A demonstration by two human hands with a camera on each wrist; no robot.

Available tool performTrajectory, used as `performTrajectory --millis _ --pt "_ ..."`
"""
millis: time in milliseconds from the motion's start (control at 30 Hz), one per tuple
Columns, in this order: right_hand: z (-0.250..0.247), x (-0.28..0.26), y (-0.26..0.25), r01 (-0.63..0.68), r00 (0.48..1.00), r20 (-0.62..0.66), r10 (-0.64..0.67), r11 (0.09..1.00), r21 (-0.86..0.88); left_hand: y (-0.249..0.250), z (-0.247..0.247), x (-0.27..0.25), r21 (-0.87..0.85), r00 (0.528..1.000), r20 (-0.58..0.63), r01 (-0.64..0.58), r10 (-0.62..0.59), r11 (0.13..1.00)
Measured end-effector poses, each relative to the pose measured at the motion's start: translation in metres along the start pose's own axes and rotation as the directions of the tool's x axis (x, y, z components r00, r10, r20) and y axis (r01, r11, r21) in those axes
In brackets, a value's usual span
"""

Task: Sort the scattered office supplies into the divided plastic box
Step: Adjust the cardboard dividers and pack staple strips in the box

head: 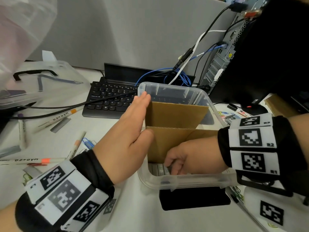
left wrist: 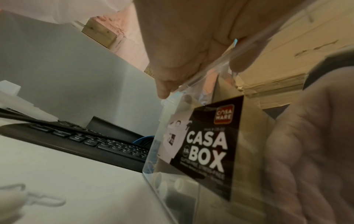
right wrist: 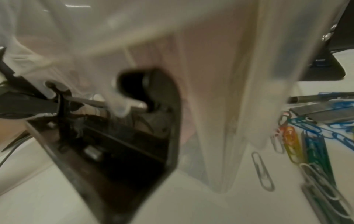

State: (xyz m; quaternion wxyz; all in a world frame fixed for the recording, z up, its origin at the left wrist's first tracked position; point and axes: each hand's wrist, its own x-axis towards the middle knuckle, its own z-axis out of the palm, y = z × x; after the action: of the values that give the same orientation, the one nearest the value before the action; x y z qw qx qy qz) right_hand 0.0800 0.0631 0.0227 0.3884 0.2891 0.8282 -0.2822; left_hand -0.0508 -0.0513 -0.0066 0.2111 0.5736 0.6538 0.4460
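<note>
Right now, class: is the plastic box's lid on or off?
Off. The plastic box stands open-topped, its cardboard dividers exposed, and the right hand reaches inside.

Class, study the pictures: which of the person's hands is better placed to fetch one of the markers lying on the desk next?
Probably the left hand. It rests open and flat against the plastic box, and the markers lie on its side. The right hand is down in the near compartment, fingers on metal staple strips.

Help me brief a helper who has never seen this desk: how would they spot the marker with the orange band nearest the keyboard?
Start at the black keyboard at the back of the white desk. Just off its front left corner a white marker lies at a slant beside a grey strip of staples. Its orange band sits near the keyboard end, and MARKER is printed along its barrel.
</note>
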Motion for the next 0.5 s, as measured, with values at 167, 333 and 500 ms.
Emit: performTrajectory --millis 167,333,500 --pt "-0.007 -0.019 0.004 0.028 0.997 -0.077 -0.024 0.999 0.047 0.000 -0.002 0.001 0.082 1.000 0.012 -0.008 0.007 0.997" --pt "-0.035 -0.068 0.009 0.127 0.974 -0.215 -0.074 0.961 0.246 0.004 -0.008 0.003 0.192 0.998 0.013 -0.055 0.054 0.980" --pt "-0.067 -0.120 0.039 0.175 0.825 -0.566 0.005 0.948 0.264 0.024 -0.007 0.001 0.239 0.972 -0.015 -0.223 0.234 0.945"
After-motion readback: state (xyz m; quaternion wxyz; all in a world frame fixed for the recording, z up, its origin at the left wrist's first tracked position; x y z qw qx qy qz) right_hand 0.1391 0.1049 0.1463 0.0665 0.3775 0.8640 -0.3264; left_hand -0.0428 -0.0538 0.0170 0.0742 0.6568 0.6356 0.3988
